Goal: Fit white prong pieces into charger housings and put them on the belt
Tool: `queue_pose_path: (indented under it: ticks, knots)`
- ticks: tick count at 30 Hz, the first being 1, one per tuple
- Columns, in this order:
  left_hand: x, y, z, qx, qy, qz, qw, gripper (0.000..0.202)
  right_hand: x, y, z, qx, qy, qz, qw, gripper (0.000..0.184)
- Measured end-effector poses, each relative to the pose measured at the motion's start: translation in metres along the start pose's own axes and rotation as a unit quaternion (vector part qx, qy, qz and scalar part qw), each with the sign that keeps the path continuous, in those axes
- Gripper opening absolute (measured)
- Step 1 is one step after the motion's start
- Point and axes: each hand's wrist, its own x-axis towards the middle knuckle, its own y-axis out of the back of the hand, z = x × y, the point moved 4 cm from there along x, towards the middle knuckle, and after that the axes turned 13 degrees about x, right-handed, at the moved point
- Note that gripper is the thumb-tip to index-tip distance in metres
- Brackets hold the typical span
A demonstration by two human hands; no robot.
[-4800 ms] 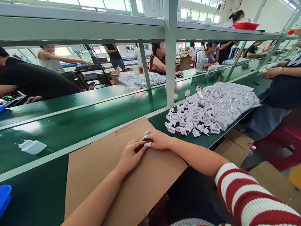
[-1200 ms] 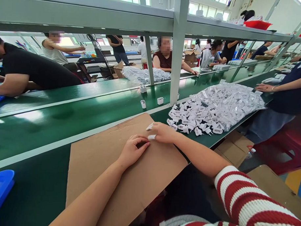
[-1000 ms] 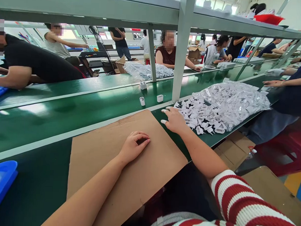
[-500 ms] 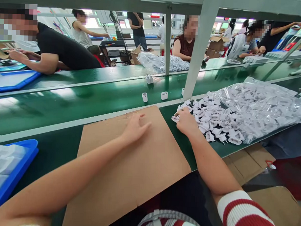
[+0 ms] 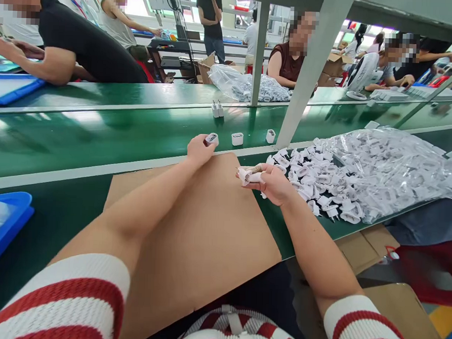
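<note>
My left hand [image 5: 200, 151] is closed around a white charger housing [image 5: 212, 139] at the near edge of the green belt, its open end facing up. My right hand [image 5: 275, 183] holds white plug pieces [image 5: 248, 176] with metal pins above the cardboard sheet's right edge; fingers hide part of them, so their exact number is unclear. Two more housings, one charger housing [image 5: 237, 138] and another by the post [image 5: 270, 136], stand on the belt. Beneath my arms lies the cardboard sheet [image 5: 194, 237]. A heap of loose white plug pieces [image 5: 314, 177] is just right of my right hand.
A clear plastic bag [image 5: 404, 166] full of white parts lies at the right. White chargers with pins [image 5: 217, 109] stand farther back on the belt [image 5: 138, 137]. A slanted metal post [image 5: 313, 68] rises ahead. At left is a blue tray [image 5: 9, 231]. Several people work across the line.
My left hand has moved from over the cardboard to the belt and taken hold of a charger housing. My right hand has come left from the heap with plug pieces in it.
</note>
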Motion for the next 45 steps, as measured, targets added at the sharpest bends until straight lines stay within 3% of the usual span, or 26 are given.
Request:
queue_pose_path:
  ticks: [2, 4, 8, 11, 13, 16, 20, 23, 26, 29, 33, 35, 40, 42, 45]
  knots:
    - [-0.041, 0.014, -0.002, -0.044, -0.087, -0.031, 0.995, 0.034, -0.005, -0.009, -0.001, 0.049, -0.039, -0.053, 0.997, 0.029]
    - [-0.091, 0.028, -0.007, -0.100, -0.152, -0.076, 0.980, 0.042, -0.008, -0.013, 0.001, 0.056, -0.056, -0.062, 0.995, 0.032]
    - [-0.178, 0.050, -0.019, -0.137, -0.160, -0.127, 0.969, 0.044, -0.004, -0.013, 0.019, -0.016, -0.040, -0.039, 0.998, 0.039]
    - [-0.208, 0.050, -0.027, -0.160, -0.152, -0.150, 0.964, 0.043, -0.004, -0.013, 0.031, -0.171, 0.051, -0.013, 0.984, 0.035]
    - [-0.212, 0.046, -0.031, -0.179, -0.146, -0.142, 0.963, 0.052, -0.008, -0.017, 0.035, -0.291, 0.089, -0.034, 0.952, 0.026]
    - [-0.209, 0.042, -0.035, -0.192, -0.148, -0.126, 0.962, 0.071, -0.015, -0.021, 0.036, -0.354, 0.053, -0.100, 0.928, 0.023]
    - [-0.209, 0.043, -0.036, -0.184, -0.150, -0.137, 0.962, 0.056, -0.018, -0.017, 0.024, -0.336, 0.029, -0.112, 0.935, 0.032]
    - [-0.209, 0.046, -0.036, -0.188, -0.156, -0.130, 0.961, 0.049, -0.014, -0.013, 0.018, -0.336, 0.069, -0.059, 0.937, 0.026]
    - [-0.209, 0.048, -0.035, -0.190, -0.174, -0.121, 0.959, 0.042, -0.015, -0.015, 0.023, -0.373, 0.061, -0.034, 0.925, 0.038]
    - [-0.208, 0.049, -0.034, -0.191, -0.186, -0.119, 0.957, 0.039, -0.021, -0.024, 0.034, -0.421, 0.017, -0.078, 0.904, 0.046]
    - [-0.208, 0.049, -0.034, -0.183, -0.187, -0.124, 0.957, 0.041, -0.029, -0.031, 0.038, -0.433, -0.001, -0.134, 0.891, 0.032]
    - [-0.209, 0.049, -0.033, -0.188, -0.189, -0.123, 0.956, 0.041, -0.029, -0.030, 0.033, -0.419, 0.013, -0.122, 0.900, 0.026]
    - [-0.208, 0.047, -0.033, -0.195, -0.196, -0.127, 0.953, 0.043, -0.025, -0.036, 0.016, -0.342, 0.093, -0.015, 0.935, 0.033]
    - [-0.207, 0.046, -0.033, -0.196, -0.198, -0.123, 0.952, 0.042, -0.026, -0.049, 0.015, -0.354, 0.120, -0.017, 0.928, 0.030]
    - [-0.207, 0.045, -0.033, -0.199, -0.205, -0.109, 0.952, 0.040, -0.029, -0.070, 0.017, -0.426, 0.161, -0.058, 0.888, 0.018]
